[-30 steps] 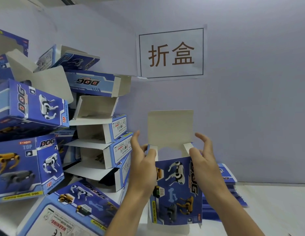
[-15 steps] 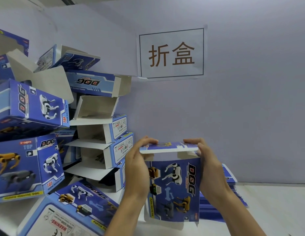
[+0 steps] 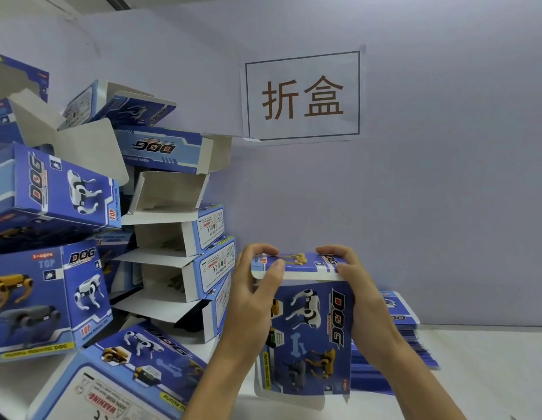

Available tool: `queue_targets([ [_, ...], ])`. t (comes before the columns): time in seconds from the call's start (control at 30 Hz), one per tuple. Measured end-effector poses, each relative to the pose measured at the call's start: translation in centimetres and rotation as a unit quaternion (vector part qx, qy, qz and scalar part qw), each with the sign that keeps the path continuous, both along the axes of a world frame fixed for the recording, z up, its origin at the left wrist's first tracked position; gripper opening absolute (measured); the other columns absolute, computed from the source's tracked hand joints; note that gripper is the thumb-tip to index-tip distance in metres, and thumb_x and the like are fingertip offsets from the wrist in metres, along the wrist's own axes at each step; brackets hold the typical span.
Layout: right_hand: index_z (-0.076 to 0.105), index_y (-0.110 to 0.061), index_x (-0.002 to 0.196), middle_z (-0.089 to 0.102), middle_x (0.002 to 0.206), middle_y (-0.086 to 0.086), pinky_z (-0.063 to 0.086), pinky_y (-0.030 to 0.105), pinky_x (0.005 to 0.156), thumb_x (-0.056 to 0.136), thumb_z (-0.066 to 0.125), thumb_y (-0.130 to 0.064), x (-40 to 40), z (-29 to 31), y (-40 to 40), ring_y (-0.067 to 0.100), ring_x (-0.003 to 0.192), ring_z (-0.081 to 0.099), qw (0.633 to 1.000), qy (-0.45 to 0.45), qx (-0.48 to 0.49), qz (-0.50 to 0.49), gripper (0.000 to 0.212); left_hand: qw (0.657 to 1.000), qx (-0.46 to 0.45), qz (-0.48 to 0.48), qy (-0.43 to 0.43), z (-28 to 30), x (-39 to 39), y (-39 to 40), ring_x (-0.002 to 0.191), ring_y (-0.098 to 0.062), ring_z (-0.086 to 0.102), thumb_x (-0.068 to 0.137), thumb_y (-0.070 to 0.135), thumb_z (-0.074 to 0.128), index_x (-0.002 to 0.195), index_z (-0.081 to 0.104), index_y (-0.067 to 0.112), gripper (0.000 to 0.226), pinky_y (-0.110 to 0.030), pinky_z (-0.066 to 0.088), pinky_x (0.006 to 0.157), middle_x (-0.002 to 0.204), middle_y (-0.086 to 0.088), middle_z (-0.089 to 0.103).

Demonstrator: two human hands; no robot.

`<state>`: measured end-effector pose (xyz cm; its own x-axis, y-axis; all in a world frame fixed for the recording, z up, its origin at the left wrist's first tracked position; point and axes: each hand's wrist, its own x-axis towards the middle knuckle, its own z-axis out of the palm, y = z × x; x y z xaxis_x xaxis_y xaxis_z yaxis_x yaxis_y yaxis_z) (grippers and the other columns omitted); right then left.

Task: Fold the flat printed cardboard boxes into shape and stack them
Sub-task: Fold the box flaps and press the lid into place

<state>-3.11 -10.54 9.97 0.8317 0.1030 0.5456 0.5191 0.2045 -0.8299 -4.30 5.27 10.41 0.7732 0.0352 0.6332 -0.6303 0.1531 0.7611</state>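
Both grips clasp the upright toy-dog box (image 3: 309, 331): left hand (image 3: 251, 301) and right hand (image 3: 360, 295) curl over its top flap (image 3: 297, 263), pressing it shut above the tabletop (image 3: 482, 368). Closing step, seemingly; next likely tucking it, then adding to the folded-box stack (image 3: 172, 247).

Two hands are showing, the left hand (image 3: 251, 301) and the right hand (image 3: 363, 295), and between them one upright box (image 3: 312, 338) is standing. To the left of the left hand, roughly a dozen folded boxes (image 3: 172, 237) are lying piled; the exact number cannot be told because they are overlapping. Behind the right hand one stack of flat boxes (image 3: 397, 338) is lying, too many to count, and above the hands one paper sign (image 3: 303, 97) is hanging.
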Motion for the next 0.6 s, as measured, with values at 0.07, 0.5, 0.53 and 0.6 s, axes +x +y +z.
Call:
queue_targets([
  [0.07, 0.059, -0.034, 0.109, 0.073, 0.101, 0.011, 0.056, 0.055, 0.080, 0.084, 0.049, -0.045, 0.0, -0.1, -0.2, 0.033, 0.085, 0.072, 1.000, -0.002, 0.004, 0.004, 0.029, 0.999, 0.029, 0.015, -0.011, 0.1, 0.0, -0.1, 0.100, -0.023, 0.072, 0.081, 0.043, 0.057, 0.105, 0.055, 0.026, 0.029, -0.027, 0.059, 0.059, 0.117, -0.011, 0.061],
  [0.5, 0.065, -0.040, 0.099, 0.073, 0.103, 0.010, 0.062, 0.039, 0.064, 0.073, 0.064, -0.048, -0.5, 0.3, -0.2, 0.030, 0.086, 0.075, 1.000, -0.014, -0.005, -0.021, 0.027, 0.997, 0.053, 0.019, -0.050, -0.4, 0.2, 1.3, 0.113, -0.019, 0.066, 0.084, 0.034, 0.061, 0.111, 0.061, 0.016, 0.033, -0.033, 0.062, 0.068, 0.122, -0.003, 0.056],
  [0.53, 0.066, -0.040, 0.098, 0.074, 0.102, 0.010, 0.062, 0.039, 0.064, 0.072, 0.065, -0.049, -0.6, 0.3, -0.1, 0.031, 0.085, 0.075, 1.000, -0.015, -0.002, -0.017, 0.028, 0.997, 0.051, 0.013, -0.049, -0.5, 0.3, 1.5, 0.115, -0.020, 0.065, 0.084, 0.033, 0.062, 0.111, 0.062, 0.016, 0.032, -0.033, 0.061, 0.069, 0.122, -0.003, 0.056],
  [0.6, 0.067, -0.040, 0.096, 0.074, 0.102, 0.010, 0.062, 0.040, 0.064, 0.068, 0.068, -0.049, -0.6, 0.3, 0.0, 0.032, 0.085, 0.075, 1.000, -0.013, 0.003, -0.012, 0.030, 0.998, 0.051, 0.002, -0.045, -0.6, 0.5, 2.0, 0.118, -0.023, 0.063, 0.087, 0.037, 0.067, 0.110, 0.065, 0.017, 0.030, -0.037, 0.062, 0.072, 0.124, -0.004, 0.056],
])
